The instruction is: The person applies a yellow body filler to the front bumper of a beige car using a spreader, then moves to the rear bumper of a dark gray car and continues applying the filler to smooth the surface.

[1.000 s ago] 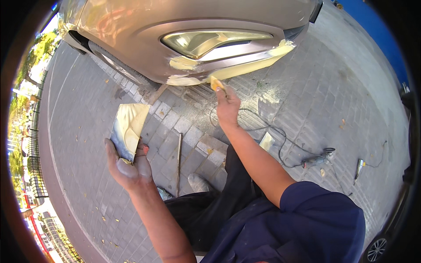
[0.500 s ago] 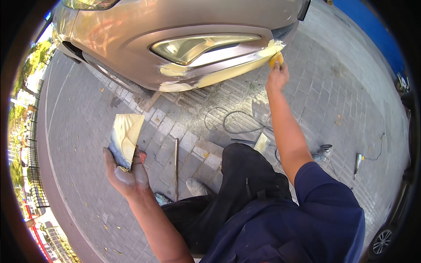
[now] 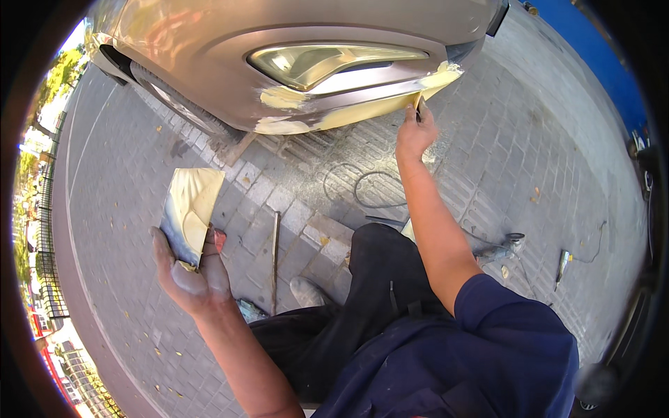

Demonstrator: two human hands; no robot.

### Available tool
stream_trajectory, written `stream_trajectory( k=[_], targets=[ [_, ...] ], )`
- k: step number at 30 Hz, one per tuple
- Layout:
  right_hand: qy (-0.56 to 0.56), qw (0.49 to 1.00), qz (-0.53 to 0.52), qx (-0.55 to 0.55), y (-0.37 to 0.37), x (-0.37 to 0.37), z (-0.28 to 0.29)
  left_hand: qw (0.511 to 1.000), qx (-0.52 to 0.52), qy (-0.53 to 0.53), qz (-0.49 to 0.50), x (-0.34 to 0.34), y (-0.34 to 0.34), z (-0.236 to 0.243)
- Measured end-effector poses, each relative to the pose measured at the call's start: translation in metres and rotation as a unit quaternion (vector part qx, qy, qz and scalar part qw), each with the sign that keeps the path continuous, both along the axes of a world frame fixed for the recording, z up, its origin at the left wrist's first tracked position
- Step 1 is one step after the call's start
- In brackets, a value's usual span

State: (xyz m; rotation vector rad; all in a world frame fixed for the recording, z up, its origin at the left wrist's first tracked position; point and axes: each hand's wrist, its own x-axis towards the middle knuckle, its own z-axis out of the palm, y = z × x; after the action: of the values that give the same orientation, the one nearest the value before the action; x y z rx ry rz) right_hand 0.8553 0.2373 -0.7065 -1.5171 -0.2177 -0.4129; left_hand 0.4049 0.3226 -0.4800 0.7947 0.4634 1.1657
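My left hand point(image 3: 189, 284) holds up a flat putty board point(image 3: 194, 209), a thin piece with a dark blue-grey side and a thick smear of cream filler. A small red thing point(image 3: 219, 240) shows beside its fingers; whether it is held cannot be told. My right hand point(image 3: 417, 136) pinches a yellow putty spreader point(image 3: 418, 101), its edge against the lower lip of a bronze car bumper point(image 3: 202, 63). Along that lip runs a long band of cream filler point(image 3: 362, 113). More filler patches point(image 3: 282, 97) sit left of it, under the fog lamp point(image 3: 300, 66).
On the paving lie a thin stick point(image 3: 275, 261), a dark looped cable point(image 3: 380, 189), a power tool point(image 3: 512, 244) and a slim corded tool point(image 3: 563, 268). A teal tool point(image 3: 251, 310) rests near my shoe. A blue surface point(image 3: 585, 49) stands at far right.
My right hand with the spreader has slid left along the bumper lip from its right corner. My left hand and the board have shifted slightly left and up.
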Motion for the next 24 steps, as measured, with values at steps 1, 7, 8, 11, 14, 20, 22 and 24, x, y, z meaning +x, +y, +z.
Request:
stream_trajectory(
  k=[1, 7, 8, 11, 14, 20, 22, 24],
  targets=[
    [-0.009, 1.000, -0.006, -0.024, 0.003, -0.004, -0.001, 1.000, -0.003, 0.001, 0.003, 0.000, 0.000, 0.001],
    [-0.010, 0.998, 0.022, -0.057, 0.031, -0.077, 0.009, 1.000, 0.004, -0.003, 0.007, -0.006, -0.001, 0.004],
    [-0.013, 0.997, 0.025, -0.077, 0.035, -0.088, 0.011, 1.000, 0.006, -0.005, 0.001, -0.006, -0.001, 0.003],
    [-0.069, 0.995, 0.015, -0.064, 0.054, -0.126, 0.014, 1.000, 0.011, -0.003, -0.004, -0.008, -0.001, 0.003],
    [-0.065, 0.995, 0.042, -0.069, 0.076, -0.165, 0.016, 1.000, 0.004, 0.005, 0.021, -0.008, 0.001, 0.003],
    [0.017, 0.979, 0.197, -0.043, 0.106, -0.230, 0.025, 0.990, -0.054, 0.064, 0.116, 0.015, -0.005, 0.014],
    [0.068, 0.963, 0.257, -0.053, 0.098, -0.232, 0.033, 0.989, -0.056, 0.072, 0.114, 0.018, -0.003, 0.008],
    [0.053, 0.967, 0.248, -0.013, 0.077, -0.216, 0.030, 0.988, -0.066, 0.067, 0.125, 0.019, -0.004, 0.012]
  ],
)
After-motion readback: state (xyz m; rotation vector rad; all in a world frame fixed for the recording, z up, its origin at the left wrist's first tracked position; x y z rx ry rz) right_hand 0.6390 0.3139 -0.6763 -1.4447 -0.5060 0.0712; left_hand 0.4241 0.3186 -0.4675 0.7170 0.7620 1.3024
